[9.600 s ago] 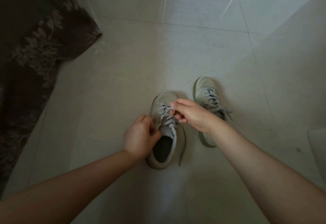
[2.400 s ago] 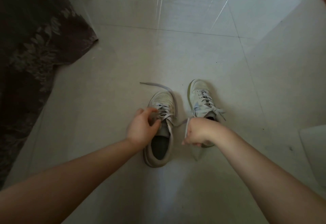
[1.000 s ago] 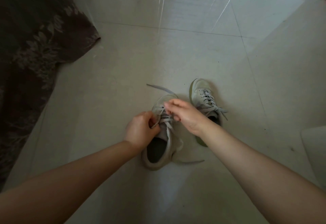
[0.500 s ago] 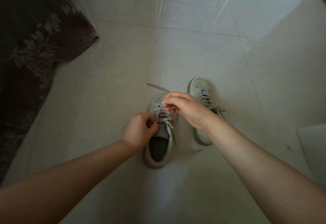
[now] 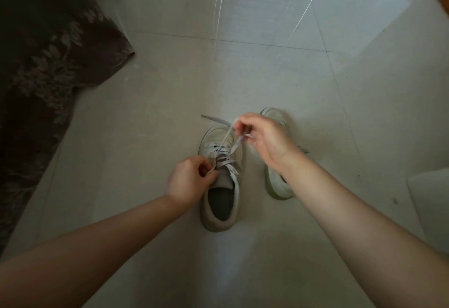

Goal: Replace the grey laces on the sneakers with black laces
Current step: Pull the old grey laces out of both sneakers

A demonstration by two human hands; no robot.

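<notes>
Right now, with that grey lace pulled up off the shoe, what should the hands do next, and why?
Probably keep drawing the grey lace up until that run slips free of its eyelets. The right hand pinches it above the near sneaker, and rows remain threaded lower down. The left hand grips the sneaker's side, steadying it. The other sneaker is mostly hidden behind the right wrist.

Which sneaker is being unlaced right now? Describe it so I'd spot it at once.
On the pale tiled floor, right of the dark patterned rug, two sneakers stand side by side. It is the left sneaker: the left hand grips it at the eyelets while the right hand pulls up its grey lace. The right sneaker lies mostly hidden behind the right wrist.
</notes>
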